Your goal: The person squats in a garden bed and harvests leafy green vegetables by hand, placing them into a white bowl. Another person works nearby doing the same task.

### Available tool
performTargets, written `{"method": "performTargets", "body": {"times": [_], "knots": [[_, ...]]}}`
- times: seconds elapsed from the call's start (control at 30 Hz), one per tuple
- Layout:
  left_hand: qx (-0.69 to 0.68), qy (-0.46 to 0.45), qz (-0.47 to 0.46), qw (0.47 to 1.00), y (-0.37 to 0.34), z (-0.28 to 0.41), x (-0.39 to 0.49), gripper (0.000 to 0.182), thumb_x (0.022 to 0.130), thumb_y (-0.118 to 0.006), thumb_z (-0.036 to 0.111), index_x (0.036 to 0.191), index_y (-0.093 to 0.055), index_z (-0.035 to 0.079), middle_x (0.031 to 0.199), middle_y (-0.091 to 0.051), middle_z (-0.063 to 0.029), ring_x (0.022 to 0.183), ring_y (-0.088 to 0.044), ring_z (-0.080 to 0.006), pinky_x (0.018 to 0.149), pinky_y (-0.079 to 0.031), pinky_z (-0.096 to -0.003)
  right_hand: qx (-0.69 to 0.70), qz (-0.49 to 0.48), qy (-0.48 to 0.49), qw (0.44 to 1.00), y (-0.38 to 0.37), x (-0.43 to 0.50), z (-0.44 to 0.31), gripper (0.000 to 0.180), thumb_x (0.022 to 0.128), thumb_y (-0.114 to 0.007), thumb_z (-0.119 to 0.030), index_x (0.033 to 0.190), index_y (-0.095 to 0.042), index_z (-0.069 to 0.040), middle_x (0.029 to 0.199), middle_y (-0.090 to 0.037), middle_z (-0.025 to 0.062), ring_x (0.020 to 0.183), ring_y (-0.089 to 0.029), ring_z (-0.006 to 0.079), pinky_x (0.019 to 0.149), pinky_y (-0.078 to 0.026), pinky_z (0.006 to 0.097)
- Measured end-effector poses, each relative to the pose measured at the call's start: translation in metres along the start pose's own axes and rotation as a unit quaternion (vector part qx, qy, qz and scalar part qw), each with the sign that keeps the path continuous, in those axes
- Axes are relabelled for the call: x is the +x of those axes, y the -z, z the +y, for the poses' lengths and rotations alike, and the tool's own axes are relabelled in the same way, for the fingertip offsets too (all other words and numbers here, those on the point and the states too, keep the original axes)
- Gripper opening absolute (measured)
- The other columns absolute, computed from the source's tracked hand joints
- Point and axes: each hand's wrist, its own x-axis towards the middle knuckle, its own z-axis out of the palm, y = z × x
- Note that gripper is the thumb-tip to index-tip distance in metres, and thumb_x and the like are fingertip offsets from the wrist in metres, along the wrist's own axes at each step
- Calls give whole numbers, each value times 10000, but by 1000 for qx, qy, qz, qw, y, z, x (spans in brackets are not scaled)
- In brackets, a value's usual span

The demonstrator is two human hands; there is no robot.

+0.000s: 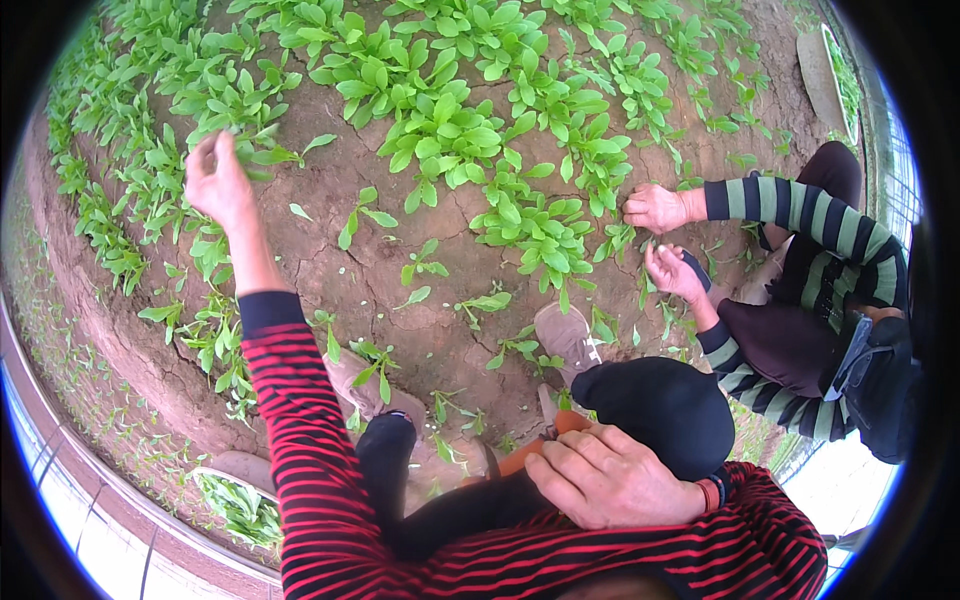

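My left hand (217, 180) reaches out over the planted bed at left, its fingers curled beside leafy green seedlings (240, 90). Some leaves (264, 154) just right of the fingers are blurred, and whether the fingers grip any of them is unclear. My right hand (615, 480) lies back-up by my bent knee (660, 412), fingers curled and palm hidden. An orange object (517, 457) shows partly beneath it. Between my shoes and the dense rows, loose seedlings (364, 217) and single leaves (414, 297) are scattered on cracked brown soil (330, 262).
At right, a co-worker in striped sleeves (810, 210) crouches with both hands (660, 210) low at the row's plants. A tub of greens (825, 82) stands at far right, another container of greens (240, 502) at lower left. My shoe (566, 334) is close to the row.
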Motion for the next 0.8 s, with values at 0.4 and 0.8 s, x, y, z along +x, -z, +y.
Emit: {"method": "performTargets", "body": {"times": [0.4,0.8], "knots": [[195,167,-299,919,-57,23,-241,630,828,-764,150,1379,-529,-42,903,-719,-269,852,-722,-357,886,-555,-440,18,32,-11,999,-5,-18,-12,326,856,-589,-186,1120,-653,-5,958,-640,90,942,-625,209,789,-495,307],[157,220,-512,815,67,118,-146,350,957,-706,368,1041,-723,28,850,-692,-11,674,-562,-82,577,-416,-252,135,105,44,984,-5,-55,-32,319,824,-592,-188,1074,-616,10,911,-614,83,867,-616,207,743,-467,313]]}}
